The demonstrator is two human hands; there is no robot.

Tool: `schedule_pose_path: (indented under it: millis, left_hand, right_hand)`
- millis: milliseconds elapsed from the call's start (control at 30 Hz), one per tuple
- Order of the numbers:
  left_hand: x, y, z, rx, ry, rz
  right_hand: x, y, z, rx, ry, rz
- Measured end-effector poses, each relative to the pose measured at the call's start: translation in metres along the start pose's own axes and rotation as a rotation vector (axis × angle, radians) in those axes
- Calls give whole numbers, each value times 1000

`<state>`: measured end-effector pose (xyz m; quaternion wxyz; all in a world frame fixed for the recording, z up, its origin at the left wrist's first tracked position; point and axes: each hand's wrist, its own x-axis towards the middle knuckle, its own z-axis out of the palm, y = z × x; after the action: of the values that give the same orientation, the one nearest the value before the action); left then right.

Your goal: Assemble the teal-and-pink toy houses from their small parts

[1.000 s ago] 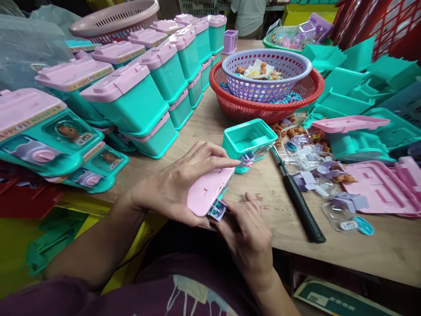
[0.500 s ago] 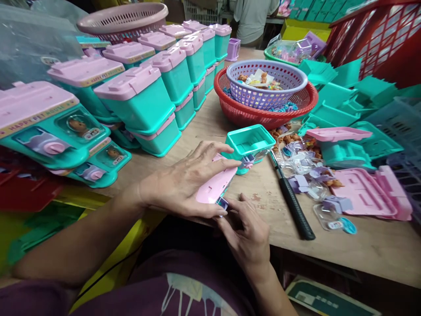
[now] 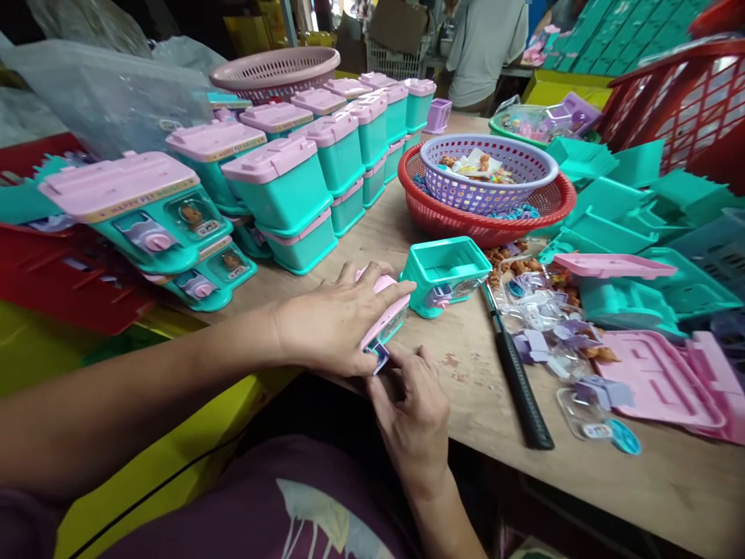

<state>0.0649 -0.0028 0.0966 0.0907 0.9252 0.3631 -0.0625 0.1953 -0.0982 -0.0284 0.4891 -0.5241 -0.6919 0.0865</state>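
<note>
Head view: left hand (image 3: 334, 322) lies flat over the pink lid (image 3: 384, 314), pressing the toy box (image 3: 389, 330) to the table edge (image 3: 466, 380). Right hand (image 3: 410, 407) pinches the small sticker part (image 3: 379, 355) at its near end. Best to hold the lid steady, seat the part square and press evenly.

The left hand (image 3: 334, 322) now lies flatter over the pink-lidded toy box (image 3: 381, 322), covering most of the lid that showed plainly a second ago. The box sits lower, down on the tabletop (image 3: 466, 373). The right hand (image 3: 410, 411) has closed in beneath it, fingers (image 3: 401, 365) pressing its near end.
</note>
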Motion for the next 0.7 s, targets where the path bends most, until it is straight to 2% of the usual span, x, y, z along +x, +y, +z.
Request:
schedule_pose_path:
  millis: [167,467,700]
  left_hand:
    - [1,6,0,-44,-15,-113]
    - [3,7,-2,-51,-54,-110]
    - [1,3,0,-54,-68,-83]
  right_hand:
    - [1,0,2,18,2,-6]
    - [10,-1,-1,38,-25,-8]
    - [22,-2,-10,18,-164,23]
